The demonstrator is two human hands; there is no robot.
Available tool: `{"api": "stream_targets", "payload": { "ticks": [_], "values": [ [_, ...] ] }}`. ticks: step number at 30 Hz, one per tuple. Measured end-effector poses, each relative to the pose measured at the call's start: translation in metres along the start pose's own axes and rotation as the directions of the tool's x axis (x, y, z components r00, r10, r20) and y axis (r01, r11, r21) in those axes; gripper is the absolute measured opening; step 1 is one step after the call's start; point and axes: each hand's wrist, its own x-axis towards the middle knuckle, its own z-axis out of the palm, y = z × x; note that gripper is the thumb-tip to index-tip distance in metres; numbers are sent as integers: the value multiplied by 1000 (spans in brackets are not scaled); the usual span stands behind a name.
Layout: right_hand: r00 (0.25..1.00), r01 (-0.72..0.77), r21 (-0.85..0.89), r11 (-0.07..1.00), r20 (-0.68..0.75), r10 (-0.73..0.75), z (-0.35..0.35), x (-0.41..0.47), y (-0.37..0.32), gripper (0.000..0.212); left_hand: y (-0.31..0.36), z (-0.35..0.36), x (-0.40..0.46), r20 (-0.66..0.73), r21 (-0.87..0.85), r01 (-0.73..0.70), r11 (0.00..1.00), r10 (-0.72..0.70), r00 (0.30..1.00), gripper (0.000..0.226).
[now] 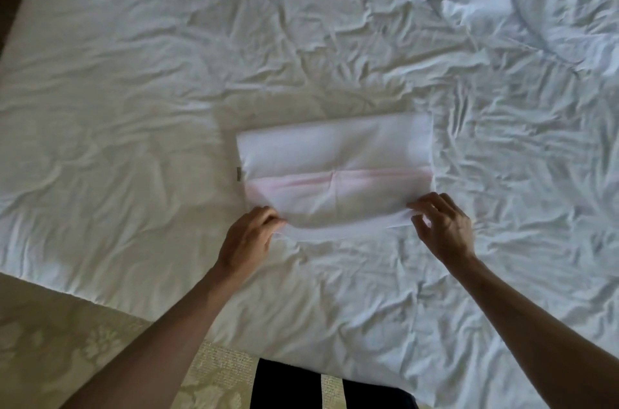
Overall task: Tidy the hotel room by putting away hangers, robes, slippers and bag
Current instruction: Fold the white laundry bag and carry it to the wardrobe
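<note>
White folded bag (335,154) lay flat on bed (134,90), long axis left-right; left hand (248,237) and right hand (442,227) pinched its near corners.

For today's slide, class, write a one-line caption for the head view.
Left hand and right hand pinch the near corners of a folded white bag on a rumpled white bed.
</note>
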Motion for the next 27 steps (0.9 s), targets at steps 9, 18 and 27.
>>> {"api": "stream_targets", "payload": {
  "ticks": [9, 18, 27],
  "values": [
    [995, 23, 207, 978, -101, -2, -6, 4, -75, 21, -15, -26, 14, -27, -5, -71, 997, 71, 997, 30],
    [952, -43, 66, 997, 307, 21, 85, 27, -268, 84, -42, -50, 88, -42, -383, 683, 622, -750, 660, 53],
    [909, -388, -8, 922, 161, 384, 121, 32, -309, 73, -42, -38, 132, 112, -275, 807, 522, -817, 566, 58]
  ]
}}
